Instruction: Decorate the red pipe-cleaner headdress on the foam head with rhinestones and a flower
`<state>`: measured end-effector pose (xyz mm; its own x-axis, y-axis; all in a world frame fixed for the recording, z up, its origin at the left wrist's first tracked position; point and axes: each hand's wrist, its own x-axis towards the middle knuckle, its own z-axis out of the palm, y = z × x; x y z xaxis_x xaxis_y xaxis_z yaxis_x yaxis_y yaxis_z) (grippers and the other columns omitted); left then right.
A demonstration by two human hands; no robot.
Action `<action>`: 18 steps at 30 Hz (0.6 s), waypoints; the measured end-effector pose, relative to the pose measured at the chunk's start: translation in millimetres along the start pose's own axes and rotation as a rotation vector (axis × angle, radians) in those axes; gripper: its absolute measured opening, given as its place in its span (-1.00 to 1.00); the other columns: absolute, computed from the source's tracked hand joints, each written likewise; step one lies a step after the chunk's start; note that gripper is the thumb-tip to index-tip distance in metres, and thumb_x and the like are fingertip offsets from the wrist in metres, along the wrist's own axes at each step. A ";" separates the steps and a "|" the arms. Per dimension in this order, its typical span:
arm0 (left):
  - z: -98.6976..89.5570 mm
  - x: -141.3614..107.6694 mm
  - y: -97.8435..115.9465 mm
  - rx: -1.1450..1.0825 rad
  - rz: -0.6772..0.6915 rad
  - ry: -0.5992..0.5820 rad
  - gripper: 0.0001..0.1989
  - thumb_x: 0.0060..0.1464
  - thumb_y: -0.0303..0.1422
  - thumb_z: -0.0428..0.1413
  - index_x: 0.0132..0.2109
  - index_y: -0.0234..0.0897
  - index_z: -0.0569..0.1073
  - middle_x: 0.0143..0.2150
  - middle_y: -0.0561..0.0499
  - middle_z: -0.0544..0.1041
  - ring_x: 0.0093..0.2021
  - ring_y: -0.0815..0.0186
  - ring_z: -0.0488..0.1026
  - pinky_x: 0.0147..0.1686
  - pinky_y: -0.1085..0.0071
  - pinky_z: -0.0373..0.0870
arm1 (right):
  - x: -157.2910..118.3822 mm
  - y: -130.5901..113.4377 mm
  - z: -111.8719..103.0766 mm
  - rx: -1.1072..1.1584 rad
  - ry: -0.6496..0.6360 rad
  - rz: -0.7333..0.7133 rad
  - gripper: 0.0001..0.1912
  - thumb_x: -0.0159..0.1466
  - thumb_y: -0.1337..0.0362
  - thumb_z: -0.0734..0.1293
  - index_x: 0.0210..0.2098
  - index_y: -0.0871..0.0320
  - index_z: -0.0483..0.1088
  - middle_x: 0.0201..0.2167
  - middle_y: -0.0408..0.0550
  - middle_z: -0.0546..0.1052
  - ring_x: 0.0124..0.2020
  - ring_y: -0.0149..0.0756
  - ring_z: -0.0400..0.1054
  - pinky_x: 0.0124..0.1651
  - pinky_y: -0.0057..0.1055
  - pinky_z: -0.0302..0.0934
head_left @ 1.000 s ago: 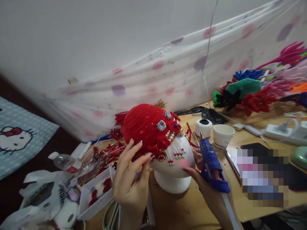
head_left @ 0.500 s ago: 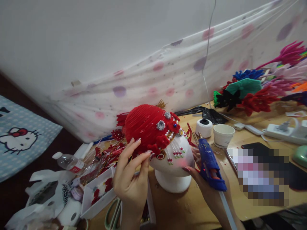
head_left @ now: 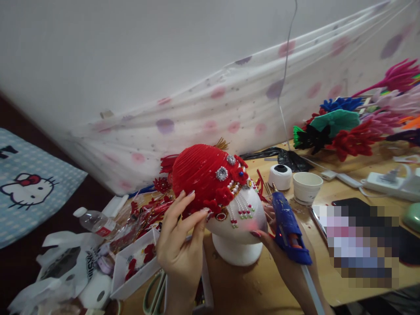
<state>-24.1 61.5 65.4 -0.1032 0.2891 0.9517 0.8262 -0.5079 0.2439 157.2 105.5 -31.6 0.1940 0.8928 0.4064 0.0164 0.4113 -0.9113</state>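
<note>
Holding position on the worktop (head_left: 244, 286): foam head (head_left: 236, 239), red cap (head_left: 197, 173) on it, unshifted over the last second; reads as a steady hold.
Left hand (head_left: 182, 245): grip narrow at cap's lower edge, can't tell if pinching. Right hand (head_left: 278, 259): grip closed round glue gun (head_left: 288, 225), thumb at head.

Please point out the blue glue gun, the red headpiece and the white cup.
Blue glue gun (head_left: 286, 220): head view, mid-body.
Red headpiece (head_left: 201, 175): head view, ridged top.
White cup (head_left: 307, 193): head view, outer wall.
</note>
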 end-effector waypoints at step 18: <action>-5.8 -3.6 4.8 0.030 -0.016 -0.055 -0.81 0.16 -0.62 0.16 -0.18 -0.24 0.53 0.03 -0.03 0.57 0.16 0.19 0.46 0.13 0.20 0.42 | -4.8 1.9 -1.2 -0.003 -0.019 0.065 -0.39 0.12 0.07 0.53 0.12 0.07 0.42 0.06 0.08 0.54 0.10 0.06 0.41 0.14 -0.03 0.34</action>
<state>-23.1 53.3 64.3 -0.0863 0.3412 0.9360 0.8408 -0.4790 0.2521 157.5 101.8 -35.4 0.1758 0.9209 0.3478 0.0078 0.3519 -0.9360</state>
